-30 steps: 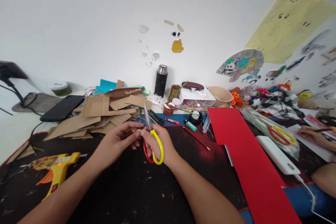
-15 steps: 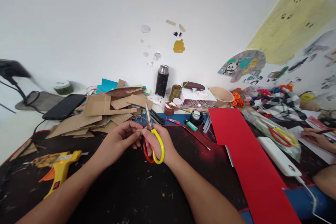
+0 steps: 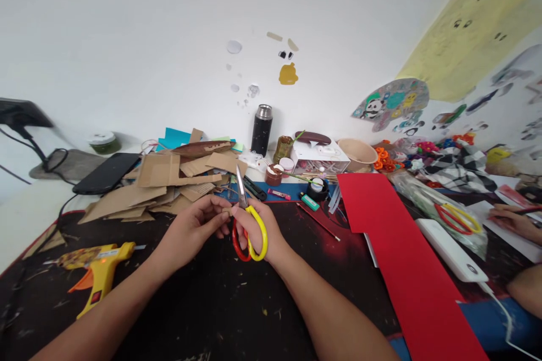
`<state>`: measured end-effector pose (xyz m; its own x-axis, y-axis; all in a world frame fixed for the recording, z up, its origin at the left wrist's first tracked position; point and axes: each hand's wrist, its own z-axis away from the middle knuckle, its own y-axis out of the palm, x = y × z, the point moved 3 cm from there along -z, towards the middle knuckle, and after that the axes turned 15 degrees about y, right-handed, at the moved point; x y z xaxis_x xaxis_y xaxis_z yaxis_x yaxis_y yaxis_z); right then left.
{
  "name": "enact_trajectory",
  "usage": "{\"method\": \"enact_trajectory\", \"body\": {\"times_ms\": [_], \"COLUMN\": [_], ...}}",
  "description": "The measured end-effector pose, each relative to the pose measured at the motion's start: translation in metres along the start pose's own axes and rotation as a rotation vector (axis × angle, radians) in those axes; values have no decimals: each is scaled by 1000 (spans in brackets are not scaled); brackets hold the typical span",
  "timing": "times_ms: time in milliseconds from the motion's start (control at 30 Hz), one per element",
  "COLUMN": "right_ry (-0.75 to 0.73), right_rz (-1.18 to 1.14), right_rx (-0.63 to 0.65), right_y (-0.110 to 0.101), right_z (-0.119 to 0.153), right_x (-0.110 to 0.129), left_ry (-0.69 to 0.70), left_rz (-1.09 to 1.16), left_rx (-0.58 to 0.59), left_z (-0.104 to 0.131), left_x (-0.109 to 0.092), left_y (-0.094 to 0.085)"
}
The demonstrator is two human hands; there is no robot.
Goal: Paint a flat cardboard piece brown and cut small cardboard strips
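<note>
My right hand (image 3: 265,225) is closed around a pair of scissors (image 3: 257,234) with one yellow and one red handle loop. Their metal blades point up and away from me, nearly together. Just to the left, my left hand (image 3: 197,225) pinches a small brown piece (image 3: 227,211), perhaps cardboard, mostly covered by my fingers. The fingertips of both hands meet around this piece. Beyond them lies a heap of cut cardboard (image 3: 158,172). On the left of the dark mat rests a yellow glue gun (image 3: 101,268), its small light glowing orange.
Red card (image 3: 406,259) lies to the right, with a white power bank (image 3: 451,251) beside it. A black flask (image 3: 261,131) stands by the wall. A pencil (image 3: 319,223) lies on the mat (image 3: 237,316). At far right, another person's hand (image 3: 514,220) rests over paper.
The view has shifted very slightly. Both hands keep their hold on the scissors and the small piece, with hardly any movement.
</note>
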<state>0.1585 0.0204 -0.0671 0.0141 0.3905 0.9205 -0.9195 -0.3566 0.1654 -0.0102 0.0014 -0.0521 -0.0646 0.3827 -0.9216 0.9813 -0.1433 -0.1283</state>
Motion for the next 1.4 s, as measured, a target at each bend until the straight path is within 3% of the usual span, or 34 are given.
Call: {"method": "enact_trajectory", "body": {"times_ms": [300,1133,1400], "right_ry": [-22,-37,-56], "right_rz": [-43,20,80], "right_rx": [-14,-26,-103], "right_y": [0,2,4], "right_z": [-1,-2,4], "right_x": [1,-4,0], "left_ry": [-48,-90,-94], "left_rz": [59,99,19], "left_rx": [-50,19,-31], "left_z": [-3,-2,-2], "left_x": [-1,1,-2], "left_y": [-3,0,-1]}}
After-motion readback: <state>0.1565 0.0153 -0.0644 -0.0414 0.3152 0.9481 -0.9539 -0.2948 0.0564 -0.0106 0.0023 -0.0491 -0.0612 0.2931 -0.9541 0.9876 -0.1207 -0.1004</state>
